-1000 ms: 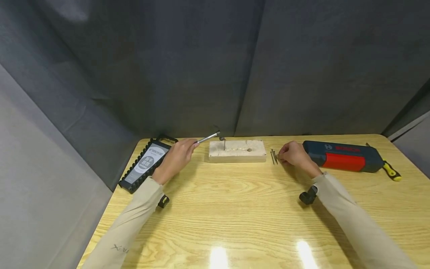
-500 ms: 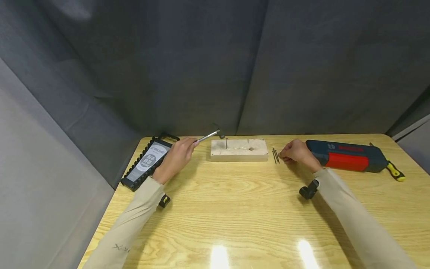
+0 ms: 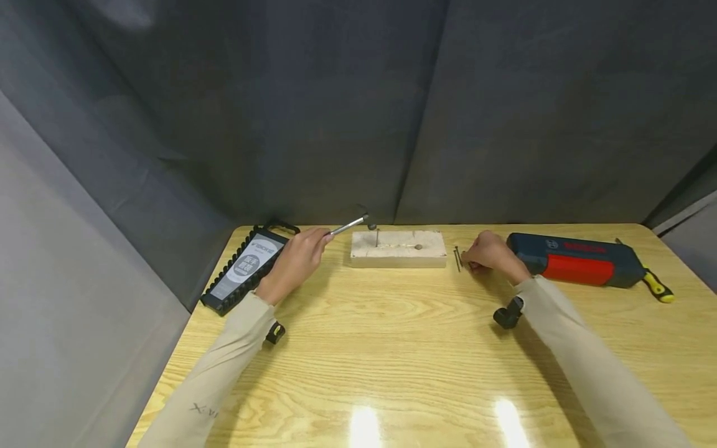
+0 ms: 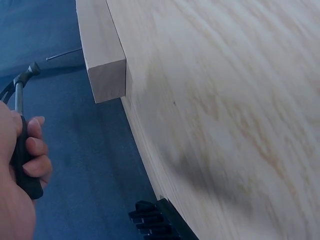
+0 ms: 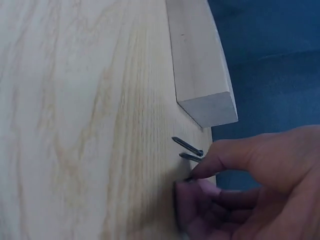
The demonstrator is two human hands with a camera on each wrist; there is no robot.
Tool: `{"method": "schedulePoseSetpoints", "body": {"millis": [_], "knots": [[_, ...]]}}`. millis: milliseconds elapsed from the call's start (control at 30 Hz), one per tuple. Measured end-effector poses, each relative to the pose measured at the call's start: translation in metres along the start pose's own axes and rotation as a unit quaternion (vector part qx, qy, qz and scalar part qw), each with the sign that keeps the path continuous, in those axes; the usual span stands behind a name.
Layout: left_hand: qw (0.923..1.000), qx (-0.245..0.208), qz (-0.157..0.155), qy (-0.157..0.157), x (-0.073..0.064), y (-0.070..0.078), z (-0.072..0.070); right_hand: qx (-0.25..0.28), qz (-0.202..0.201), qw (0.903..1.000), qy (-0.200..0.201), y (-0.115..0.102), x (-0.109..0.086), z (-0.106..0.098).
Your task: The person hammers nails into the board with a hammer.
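My left hand (image 3: 297, 260) grips a hammer (image 3: 347, 226) by its dark handle. Its head is raised just left of an upright nail (image 3: 377, 238) standing in a pale wooden block (image 3: 398, 258); in the left wrist view a small gap separates head and nail. To the right of the block, my right hand (image 3: 488, 250) is low at the tabletop. In the right wrist view its thumb and finger pinch a small dark piece, apparently a nail (image 5: 188, 178), mostly hidden by the fingers. Beside the fingertips lie two loose nails (image 5: 187, 146), one partly covered.
A black wrench rack (image 3: 246, 267) with a printed label lies left, under the left forearm's far end. A dark blue and red case (image 3: 577, 261) lies right of the right hand, with a yellow-black screwdriver handle (image 3: 656, 286) beyond it. A dark curtain (image 3: 313, 112) hangs behind the table.
My right hand has shifted slightly left over the loose nails, covering more of one. My left hand holds the hammer in nearly the same place. The view has shifted a little.
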State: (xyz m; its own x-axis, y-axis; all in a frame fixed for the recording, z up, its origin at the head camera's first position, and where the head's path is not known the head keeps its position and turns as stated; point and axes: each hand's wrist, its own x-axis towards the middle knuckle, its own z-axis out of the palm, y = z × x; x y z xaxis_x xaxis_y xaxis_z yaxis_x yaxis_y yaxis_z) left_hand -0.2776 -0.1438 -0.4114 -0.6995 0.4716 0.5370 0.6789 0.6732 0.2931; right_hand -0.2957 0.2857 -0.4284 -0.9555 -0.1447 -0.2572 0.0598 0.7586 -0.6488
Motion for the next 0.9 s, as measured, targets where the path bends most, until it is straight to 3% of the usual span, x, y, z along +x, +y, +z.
{"method": "schedulePoseSetpoints", "body": {"millis": [233,333,467,600,800,900], "knots": [[1.0000,0.005,0.001,0.003,0.001,0.001,-0.001,-0.050,-0.003,0.9985,-0.024,-0.014,0.002,-0.008],[0.9999,0.010,-0.001,0.004,0.000,0.001,-0.002,-0.052,-0.024,0.9983,0.011,-0.024,-0.003,-0.013],[0.9998,0.009,-0.013,0.010,-0.003,0.001,-0.002,-0.027,-0.106,0.9886,0.104,-0.048,-0.009,-0.010],[0.9997,0.002,-0.019,0.013,-0.003,0.001,0.000,0.048,-0.185,0.9685,0.160,-0.068,-0.005,0.009],[0.9999,0.010,-0.005,0.006,-0.001,0.002,0.004,0.248,-0.218,0.9322,0.148,-0.083,0.012,0.047],[0.9999,0.012,-0.008,-0.001,-0.001,0.002,0.005,0.288,-0.228,0.9201,0.137,-0.090,0.018,0.064]]}}
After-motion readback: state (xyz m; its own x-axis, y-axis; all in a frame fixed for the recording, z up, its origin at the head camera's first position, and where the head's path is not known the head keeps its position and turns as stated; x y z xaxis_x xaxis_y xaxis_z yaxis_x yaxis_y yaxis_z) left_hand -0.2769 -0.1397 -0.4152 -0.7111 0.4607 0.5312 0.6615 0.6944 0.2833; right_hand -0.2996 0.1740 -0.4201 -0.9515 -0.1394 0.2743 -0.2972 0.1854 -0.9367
